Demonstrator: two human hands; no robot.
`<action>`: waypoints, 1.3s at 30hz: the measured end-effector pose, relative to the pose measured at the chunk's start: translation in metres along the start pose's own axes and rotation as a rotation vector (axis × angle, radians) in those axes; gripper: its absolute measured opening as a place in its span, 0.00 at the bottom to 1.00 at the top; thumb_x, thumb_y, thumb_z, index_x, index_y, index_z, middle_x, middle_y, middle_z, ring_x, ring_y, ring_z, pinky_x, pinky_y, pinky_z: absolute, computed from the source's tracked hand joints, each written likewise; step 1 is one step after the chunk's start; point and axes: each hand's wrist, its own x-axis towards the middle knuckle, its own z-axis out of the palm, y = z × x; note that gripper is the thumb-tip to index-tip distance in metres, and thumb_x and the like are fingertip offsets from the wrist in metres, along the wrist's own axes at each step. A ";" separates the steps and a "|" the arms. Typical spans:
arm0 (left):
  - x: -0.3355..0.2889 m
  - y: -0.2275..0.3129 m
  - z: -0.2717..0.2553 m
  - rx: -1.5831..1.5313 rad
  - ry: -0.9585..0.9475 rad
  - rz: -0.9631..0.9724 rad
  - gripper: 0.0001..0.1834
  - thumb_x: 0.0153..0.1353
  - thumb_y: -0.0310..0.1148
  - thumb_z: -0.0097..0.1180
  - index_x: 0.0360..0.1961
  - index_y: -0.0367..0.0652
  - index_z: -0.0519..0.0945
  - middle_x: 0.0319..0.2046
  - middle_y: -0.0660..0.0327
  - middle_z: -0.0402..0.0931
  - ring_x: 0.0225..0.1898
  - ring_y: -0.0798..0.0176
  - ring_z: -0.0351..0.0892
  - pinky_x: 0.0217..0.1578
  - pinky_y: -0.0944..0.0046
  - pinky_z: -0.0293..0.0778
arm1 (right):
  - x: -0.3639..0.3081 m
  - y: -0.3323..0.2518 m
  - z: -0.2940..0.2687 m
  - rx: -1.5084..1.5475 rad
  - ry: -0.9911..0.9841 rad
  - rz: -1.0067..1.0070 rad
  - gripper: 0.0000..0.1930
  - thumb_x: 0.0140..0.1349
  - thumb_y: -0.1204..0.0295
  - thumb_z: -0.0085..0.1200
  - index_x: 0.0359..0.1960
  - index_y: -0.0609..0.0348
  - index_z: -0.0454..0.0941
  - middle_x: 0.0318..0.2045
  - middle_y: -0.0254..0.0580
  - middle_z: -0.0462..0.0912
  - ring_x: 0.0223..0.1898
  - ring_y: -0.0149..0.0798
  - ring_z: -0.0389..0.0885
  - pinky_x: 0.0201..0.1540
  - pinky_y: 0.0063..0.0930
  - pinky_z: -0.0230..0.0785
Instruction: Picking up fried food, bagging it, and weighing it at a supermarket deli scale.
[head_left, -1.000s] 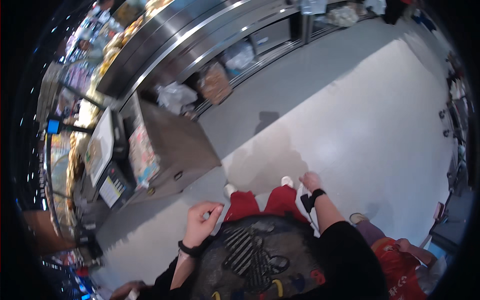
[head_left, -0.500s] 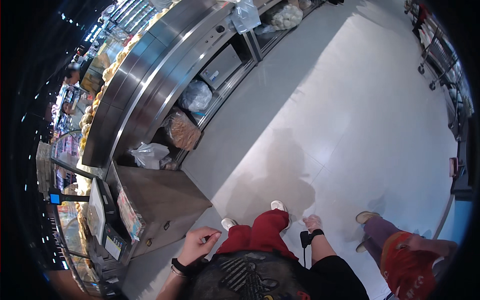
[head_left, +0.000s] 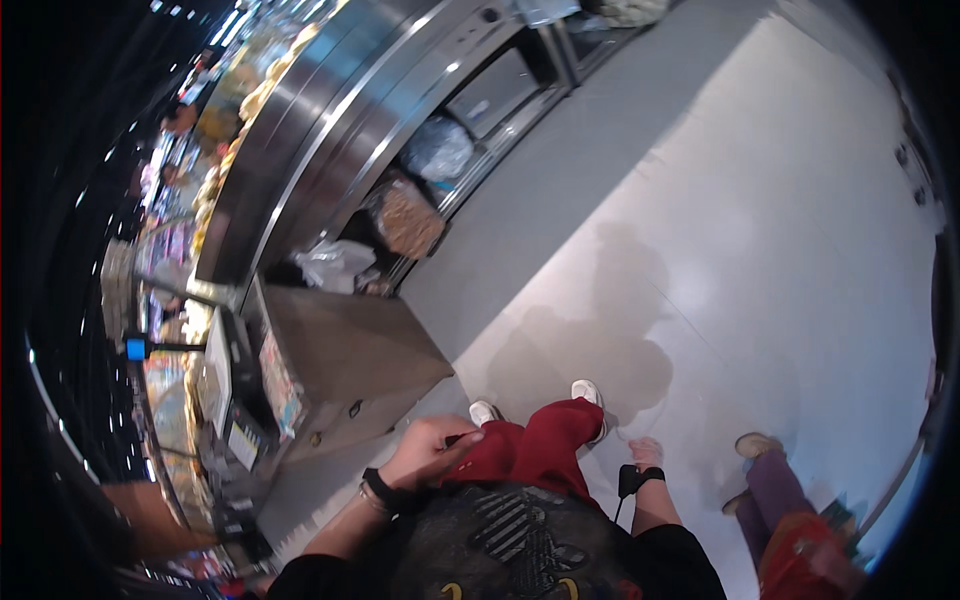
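My left hand is in front of my belly, above my red trousers. Its fingers are loosely curled in and I see nothing held; a dark band circles that wrist. Low at my right side hangs my right hand, in what looks like a thin clear glove. Motion blurs its fingers, so their shape is unclear. A black strap with a small dark box sits on the right wrist. Neither hand touches the counter. Nearest to my left hand is a brown cabinet.
A scale stands beside the cabinet. The steel counter curves away at left, with a clear bag of brown items and a white plastic bag on its low shelf. Close on my right is another person's purple-trousered leg.
The view has swung, shifting counter and cabinet rightward in the picture. My left hand has come up and inward across my trousers. The other person at right sits lower in view.
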 end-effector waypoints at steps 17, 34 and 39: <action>-0.137 -0.040 -0.021 -0.329 0.710 -0.060 0.09 0.62 0.33 0.55 0.35 0.37 0.80 0.23 0.59 0.75 0.26 0.66 0.74 0.28 0.66 0.69 | 0.114 -0.157 -0.139 -0.694 -0.105 -0.250 0.24 0.52 0.52 0.55 0.26 0.68 0.80 0.32 0.63 0.80 0.40 0.58 0.78 0.47 0.48 0.67; -0.187 -0.087 -0.041 -0.513 0.984 -0.204 0.09 0.60 0.34 0.58 0.37 0.40 0.83 0.27 0.64 0.80 0.28 0.72 0.73 0.30 0.71 0.69 | 0.141 -0.352 -0.070 -1.272 -0.333 -0.874 0.19 0.56 0.54 0.47 0.32 0.55 0.83 0.39 0.45 0.82 0.45 0.48 0.79 0.50 0.39 0.70; -0.196 -0.093 -0.051 -0.497 1.056 -0.150 0.10 0.61 0.35 0.57 0.35 0.39 0.81 0.22 0.64 0.75 0.22 0.74 0.68 0.24 0.71 0.65 | 0.121 -0.353 -0.072 -1.196 -0.269 -0.513 0.18 0.58 0.55 0.46 0.36 0.53 0.83 0.43 0.46 0.81 0.49 0.46 0.78 0.52 0.38 0.70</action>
